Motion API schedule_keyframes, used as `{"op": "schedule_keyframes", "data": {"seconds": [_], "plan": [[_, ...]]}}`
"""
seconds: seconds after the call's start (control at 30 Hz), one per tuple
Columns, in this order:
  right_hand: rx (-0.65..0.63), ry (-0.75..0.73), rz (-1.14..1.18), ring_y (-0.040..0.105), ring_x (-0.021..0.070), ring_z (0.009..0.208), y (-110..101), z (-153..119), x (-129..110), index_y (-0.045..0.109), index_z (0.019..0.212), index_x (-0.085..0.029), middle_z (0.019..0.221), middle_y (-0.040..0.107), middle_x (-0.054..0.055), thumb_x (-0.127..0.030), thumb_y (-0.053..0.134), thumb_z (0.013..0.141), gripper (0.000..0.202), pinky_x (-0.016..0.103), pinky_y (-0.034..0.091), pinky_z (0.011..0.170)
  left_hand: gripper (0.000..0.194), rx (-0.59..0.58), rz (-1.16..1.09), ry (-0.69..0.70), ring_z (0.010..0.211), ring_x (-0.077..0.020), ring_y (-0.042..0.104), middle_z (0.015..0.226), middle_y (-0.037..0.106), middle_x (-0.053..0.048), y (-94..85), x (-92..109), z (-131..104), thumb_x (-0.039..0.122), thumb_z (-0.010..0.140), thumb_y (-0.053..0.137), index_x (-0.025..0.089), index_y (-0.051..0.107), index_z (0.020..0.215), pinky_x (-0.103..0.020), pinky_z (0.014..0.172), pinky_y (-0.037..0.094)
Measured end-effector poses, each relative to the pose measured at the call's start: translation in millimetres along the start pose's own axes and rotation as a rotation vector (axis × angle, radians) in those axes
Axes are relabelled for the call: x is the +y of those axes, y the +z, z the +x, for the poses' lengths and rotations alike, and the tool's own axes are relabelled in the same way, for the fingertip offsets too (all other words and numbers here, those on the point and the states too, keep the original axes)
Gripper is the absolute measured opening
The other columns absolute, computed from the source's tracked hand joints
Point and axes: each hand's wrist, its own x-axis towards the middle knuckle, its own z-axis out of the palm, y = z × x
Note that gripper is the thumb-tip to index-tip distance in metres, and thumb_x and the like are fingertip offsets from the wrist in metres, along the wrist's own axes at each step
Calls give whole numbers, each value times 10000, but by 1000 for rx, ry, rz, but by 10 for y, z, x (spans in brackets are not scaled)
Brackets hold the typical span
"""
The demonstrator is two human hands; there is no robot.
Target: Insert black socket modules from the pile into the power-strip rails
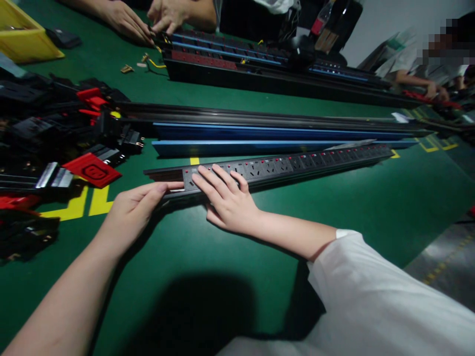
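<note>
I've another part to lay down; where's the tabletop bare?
Tabletop shows bare between left forearm and white sleeve, between that sleeve and the socket strip, and narrowly between black rail and far black casing. Crowded: the left, under the parts pile.

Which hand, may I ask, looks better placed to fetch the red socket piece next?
Probably the left hand: at the left end of the socket strip, it is closer to the red socket piece. The right hand lies farther away, across the strip.

Black socket strip (296, 163) — face up
</note>
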Motion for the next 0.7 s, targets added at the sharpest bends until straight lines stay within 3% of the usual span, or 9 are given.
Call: {"op": "schedule_keyframes", "data": {"seconds": [0.1, 0.2, 0.3, 0.43, 0.5, 0.57, 0.6, 0.7], "plan": [[-5, 0, 5, 146, 230, 1545, -3, 4, 5, 258, 1594, -211, 1670, 239, 9, -338, 485, 925, 717, 410, 76, 1210, 349, 76, 38, 51, 1018, -217, 704, 1076, 773, -19, 33, -19, -17, 507, 915, 580, 246, 765, 1055, -321, 961, 504], [10, 1, 12, 168, 209, 1538, -13, 7, 10, 275, 1588, -217, 1663, 255, -6, -344, 458, 948, 678, 403, 81, 1204, 317, 232, 103, 92, 886, -187, 712, 923, 766, -14, 40, 49, -58, 467, 922, 585, 218, 754, 1020, -278, 838, 518], [17, -9, 15, 198, 224, 1528, -21, 10, 16, 303, 1578, -209, 1656, 282, 10, -350, 469, 950, 664, 401, 94, 1197, 349, 413, 205, 166, 840, -177, 706, 859, 750, -17, -86, 190, -100, 452, 964, 509, 197, 745, 995, -270, 799, 512], [33, -7, 17, 232, 226, 1515, -27, 14, 18, 320, 1570, -214, 1642, 321, 17, -354, 478, 955, 650, 400, 122, 1186, 358, 683, 414, 225, 856, -185, 704, 936, 757, -17, -545, 351, -153, 459, 965, 488, 219, 742, 1044, -271, 773, 517], [38, -1, 23, 249, 227, 1508, -27, 16, 14, 331, 1565, -219, 1636, 336, 19, -352, 484, 955, 642, 404, 129, 1184, 377, 816, 594, 216, 981, -217, 696, 1061, 756, -30, -848, 337, -180, 456, 973, 452, 243, 733, 1106, -319, 883, 516], [48, 2, 29, 264, 227, 1501, -24, 17, 9, 338, 1561, -221, 1630, 349, 21, -346, 497, 951, 643, 406, 136, 1183, 434, 860, 802, 128, 1139, -286, 654, 1166, 734, -67, -1137, 228, -199, 449, 983, 379, 253, 729, 1151, -441, 1025, 469], [53, 2, 32, 270, 229, 1499, -23, 18, 8, 342, 1560, -221, 1626, 356, 24, -343, 505, 949, 644, 407, 139, 1183, 467, 826, 881, 46, 1199, -326, 624, 1240, 707, -89, -1262, 138, -202, 472, 980, 359, 259, 715, 1196, -507, 1049, 448], [67, -1, 39, 282, 233, 1494, -14, 18, 7, 352, 1555, -214, 1619, 371, 34, -343, 522, 942, 649, 411, 145, 1182, 593, 764, 952, -130, 1388, -394, 465, 1522, 498, -133, -1525, -208, -176, 586, 968, 305, 276, 596, 1380, -616, 1099, 368]]}}
